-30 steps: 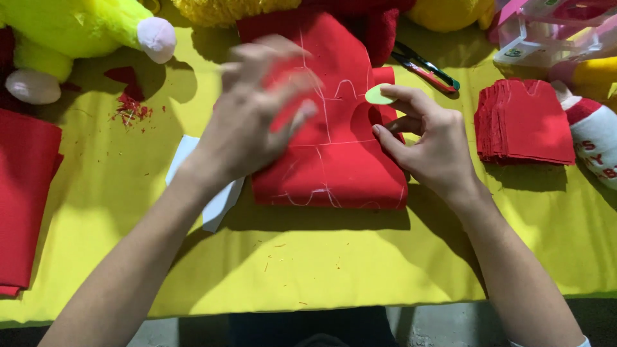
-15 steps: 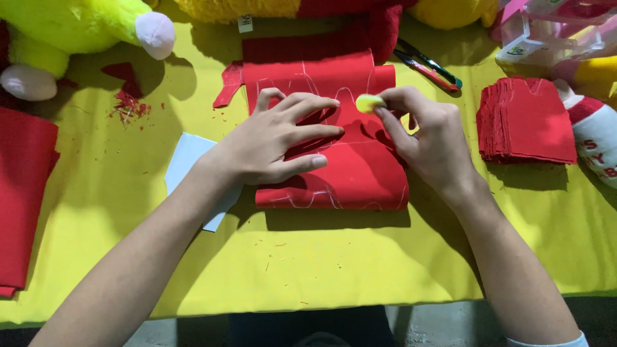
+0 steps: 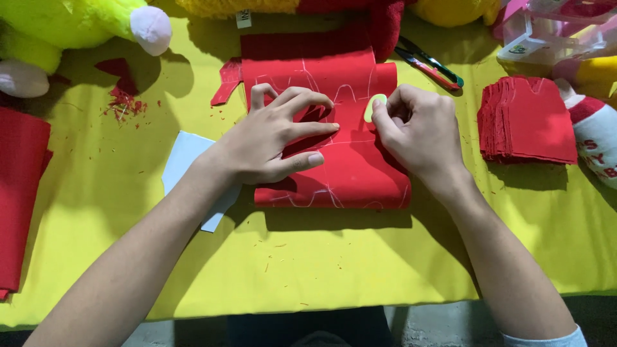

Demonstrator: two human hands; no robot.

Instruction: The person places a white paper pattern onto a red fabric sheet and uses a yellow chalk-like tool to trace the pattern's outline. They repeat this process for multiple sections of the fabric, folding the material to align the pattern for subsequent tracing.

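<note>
A: What's biggest here?

B: The yellow table (image 3: 116, 257), then the red felt (image 3: 347, 148) lying flat mid-table, chalk outlines drawn on it. A plush toy (image 3: 58, 32) sits far left.

A: And the hands?

B: The left hand (image 3: 270, 138) lies palm down on the felt, fingers spread and pressing it flat. The right hand (image 3: 418, 132) rests on the felt's right edge, fingers curled together, thumb and forefinger pinching a pale green chalk (image 3: 375, 107) against the cloth.

A: What's around them?

B: A stack of cut red pieces (image 3: 530, 122) to the right, apart from the felt. Folded red cloth (image 3: 19, 193) at the left edge. White paper (image 3: 186, 160) just left of the felt, under the left wrist. Scissors (image 3: 427, 64) far right of the felt, near the chalk hand. Smallest: red scraps (image 3: 122, 106) far left.
</note>
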